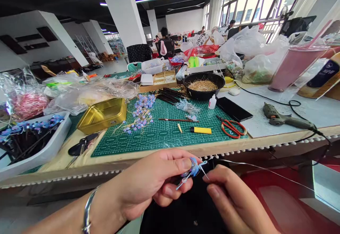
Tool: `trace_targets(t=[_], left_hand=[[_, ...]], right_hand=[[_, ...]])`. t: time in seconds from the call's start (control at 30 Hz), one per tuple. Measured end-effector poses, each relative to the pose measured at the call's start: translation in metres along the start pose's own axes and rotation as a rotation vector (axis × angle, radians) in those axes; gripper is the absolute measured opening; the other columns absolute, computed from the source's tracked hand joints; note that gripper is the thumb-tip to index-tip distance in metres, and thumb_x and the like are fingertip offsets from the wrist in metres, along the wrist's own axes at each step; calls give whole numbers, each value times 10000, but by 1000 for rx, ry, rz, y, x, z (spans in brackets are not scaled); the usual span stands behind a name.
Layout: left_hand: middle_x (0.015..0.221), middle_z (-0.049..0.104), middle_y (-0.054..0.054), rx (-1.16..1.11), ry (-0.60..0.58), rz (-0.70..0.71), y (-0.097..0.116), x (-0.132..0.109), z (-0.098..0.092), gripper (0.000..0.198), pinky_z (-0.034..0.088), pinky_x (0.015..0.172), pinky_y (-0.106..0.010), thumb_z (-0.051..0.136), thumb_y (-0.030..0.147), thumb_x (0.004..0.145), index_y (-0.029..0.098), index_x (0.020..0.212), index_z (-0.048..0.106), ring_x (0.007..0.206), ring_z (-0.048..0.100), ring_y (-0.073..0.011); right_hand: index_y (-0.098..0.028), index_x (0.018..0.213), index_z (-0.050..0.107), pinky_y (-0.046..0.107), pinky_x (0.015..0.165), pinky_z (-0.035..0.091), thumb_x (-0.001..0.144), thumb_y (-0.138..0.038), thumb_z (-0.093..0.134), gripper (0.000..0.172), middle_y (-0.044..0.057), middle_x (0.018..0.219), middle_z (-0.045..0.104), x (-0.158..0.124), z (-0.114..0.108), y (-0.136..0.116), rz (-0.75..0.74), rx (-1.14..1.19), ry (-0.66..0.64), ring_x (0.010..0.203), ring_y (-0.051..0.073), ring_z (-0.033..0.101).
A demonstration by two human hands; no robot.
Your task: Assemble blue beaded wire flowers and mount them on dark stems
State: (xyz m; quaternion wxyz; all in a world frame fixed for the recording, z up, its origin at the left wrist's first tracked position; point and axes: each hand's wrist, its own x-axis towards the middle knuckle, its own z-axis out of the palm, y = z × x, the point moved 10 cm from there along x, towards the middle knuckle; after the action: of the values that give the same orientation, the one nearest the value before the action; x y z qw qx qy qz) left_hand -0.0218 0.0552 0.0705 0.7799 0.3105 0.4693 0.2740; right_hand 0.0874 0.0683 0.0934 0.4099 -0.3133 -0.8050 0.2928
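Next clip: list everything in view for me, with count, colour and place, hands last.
blue bead flower: one, blue, between both hands' fingertips
cutting mat: one, green, table centre
flower sprigs: loose bunch, blue, on the mat's left
tin: one, gold, left of the mat
lighter: one, yellow, mat's near right
red-handled scissors: one, red, mat's right edge
phone: one, black, right of the mat
bowl: one, black, behind the mat, holding straw-coloured strands
glue gun: one, dark, table's right
cup: one, pink, far right
tray: one, white, far left
left hand: one, pinching the flower
right hand: one, fingertips at the flower, grip unclear
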Motion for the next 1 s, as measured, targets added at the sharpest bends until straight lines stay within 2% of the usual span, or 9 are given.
trace_targets(t=[0.13, 0.23, 0.43, 0.57, 0.67, 0.77, 0.83, 0.9, 1.0], left_hand=[[691, 471, 19, 10, 7, 0, -3, 3, -2, 186, 84, 400, -157, 552, 327, 933, 164, 1013, 588, 494, 246, -26], [704, 481, 17, 24, 3, -6, -4, 3, -2, 193, 81, 404, -167, 560, 334, 928, 176, 1032, 597, 491, 251, -24], [672, 489, 26, 8, -35, -1, -4, 0, -1, 209, 92, 399, -156, 552, 345, 933, 172, 1048, 575, 465, 230, -15], [675, 492, 23, -6, -66, -18, -8, -3, 3, 195, 90, 390, -142, 552, 365, 928, 175, 941, 510, 459, 224, -13], [683, 482, 24, 14, -71, -42, -13, -4, 4, 207, 85, 388, -146, 553, 365, 922, 183, 877, 464, 462, 226, -16], [676, 473, 37, 30, -58, -63, -17, -5, 4, 198, 74, 387, -154, 536, 361, 927, 194, 877, 443, 454, 204, -19], [669, 477, 44, 47, -50, -64, -18, -8, 8, 199, 77, 388, -162, 523, 372, 928, 201, 881, 432, 456, 200, -29], [667, 487, 49, 145, -59, -51, -17, -11, 16, 184, 140, 400, -158, 505, 370, 931, 202, 884, 443, 466, 237, -39], [680, 537, 37, 554, -9, 19, -15, -16, 25, 110, 308, 493, -172, 510, 309, 908, 200, 899, 520, 542, 414, -72]], right_hand=[[-209, 983, 515, 207, 491, 465, 882, -61, 441, 195, -15, 658, 560, 0, 2, -24, -215, -165, 57, 540, 120, 527], [-188, 1010, 513, 226, 512, 479, 857, -27, 446, 232, -2, 661, 583, 2, -3, -35, -276, -225, 74, 560, 130, 561], [-218, 983, 549, 188, 548, 512, 839, -23, 420, 275, -23, 659, 644, 6, -9, -26, -118, -167, -7, 574, 115, 638], [-241, 895, 613, 166, 580, 507, 809, -38, 470, 263, -33, 723, 704, 4, -17, -15, -20, 14, 65, 603, 107, 664], [-230, 782, 641, 153, 560, 484, 829, -94, 509, 196, -41, 691, 683, 1, 3, 11, 162, 236, -24, 599, 98, 635], [-191, 807, 618, 179, 534, 456, 894, -155, 465, 180, 0, 746, 665, -1, 29, 35, 281, 361, -165, 660, 116, 613], [-172, 851, 612, 193, 525, 445, 927, -184, 430, 198, 17, 757, 664, 10, 40, 39, 239, 361, -264, 668, 125, 611], [-172, 867, 643, 213, 580, 465, 940, -216, 442, 218, 21, 774, 685, 29, 45, 32, 138, 327, -376, 689, 133, 626], [-170, 880, 679, 291, 679, 444, 895, -170, 482, 198, 53, 810, 694, 60, 31, 5, -18, 195, -442, 747, 179, 619]])
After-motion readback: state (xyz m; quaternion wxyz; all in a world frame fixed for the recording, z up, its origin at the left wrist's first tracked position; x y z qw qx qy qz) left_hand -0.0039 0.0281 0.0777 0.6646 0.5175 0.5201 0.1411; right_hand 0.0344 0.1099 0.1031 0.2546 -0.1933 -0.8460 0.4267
